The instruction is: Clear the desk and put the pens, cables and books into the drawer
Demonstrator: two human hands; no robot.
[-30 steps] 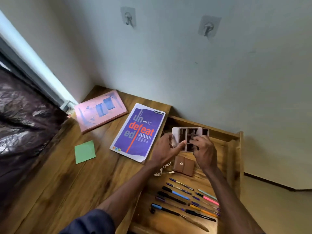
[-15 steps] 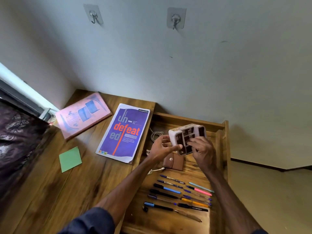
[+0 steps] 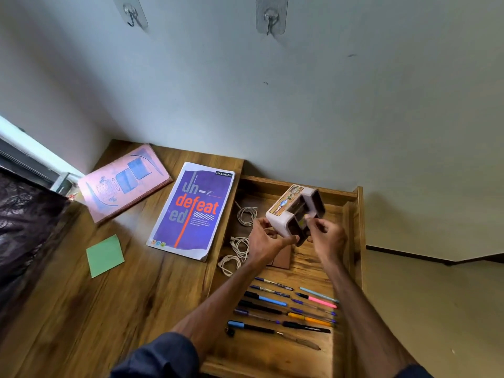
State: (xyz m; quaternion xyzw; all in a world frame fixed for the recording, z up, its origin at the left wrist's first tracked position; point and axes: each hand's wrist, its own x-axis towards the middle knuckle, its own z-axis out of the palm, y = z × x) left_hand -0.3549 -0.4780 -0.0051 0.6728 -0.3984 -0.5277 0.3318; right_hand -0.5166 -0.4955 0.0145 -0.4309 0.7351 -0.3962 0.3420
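Both hands hold a white and brown plastic pen holder (image 3: 289,211) above the open wooden drawer (image 3: 351,214). My left hand (image 3: 266,240) grips its lower left corner; my right hand (image 3: 326,236) pinches an inner divider. Several pens (image 3: 283,309) lie in rows in the drawer's near half. White cables (image 3: 240,241) lie coiled along the drawer's left side. A brown wallet (image 3: 281,259) sits partly hidden under my left hand. A purple notebook (image 3: 192,208) and a pink book (image 3: 122,181) lie on the desk (image 3: 122,309).
A green sticky note pad (image 3: 105,255) lies on the desk's left part. A dark patterned cloth (image 3: 24,230) covers the far left. The wall with two adhesive hooks (image 3: 270,17) stands right behind the desk and drawer. Floor shows to the right.
The holder has tilted so its labelled side faces up and has moved slightly right over the drawer. More of the coiled cables now shows to the left of my left hand.
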